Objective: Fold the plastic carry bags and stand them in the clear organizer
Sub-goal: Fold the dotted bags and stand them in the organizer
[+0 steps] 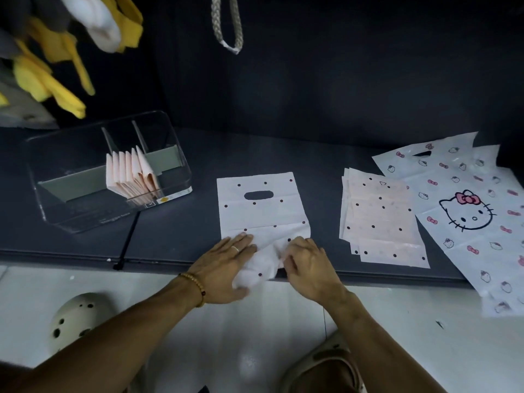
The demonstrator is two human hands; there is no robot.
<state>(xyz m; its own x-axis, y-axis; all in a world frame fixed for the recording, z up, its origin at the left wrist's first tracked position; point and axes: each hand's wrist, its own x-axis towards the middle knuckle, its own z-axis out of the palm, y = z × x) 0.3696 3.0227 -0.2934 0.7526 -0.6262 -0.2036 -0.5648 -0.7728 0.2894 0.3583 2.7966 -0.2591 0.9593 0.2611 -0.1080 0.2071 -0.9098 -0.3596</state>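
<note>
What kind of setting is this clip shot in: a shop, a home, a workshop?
Probably a small shop or home packing corner; I can't be sure. A dark shelf near the floor holds a stack of dotted carry bags, cartoon-cat bags and a clear organizer of folded ones; a white tiled floor lies below.

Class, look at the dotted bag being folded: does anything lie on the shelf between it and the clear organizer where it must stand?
Nothing visible does. The shelf between the dotted bag and the clear organizer is bare; both hands, left hand and right hand, are already on the bag.
</note>
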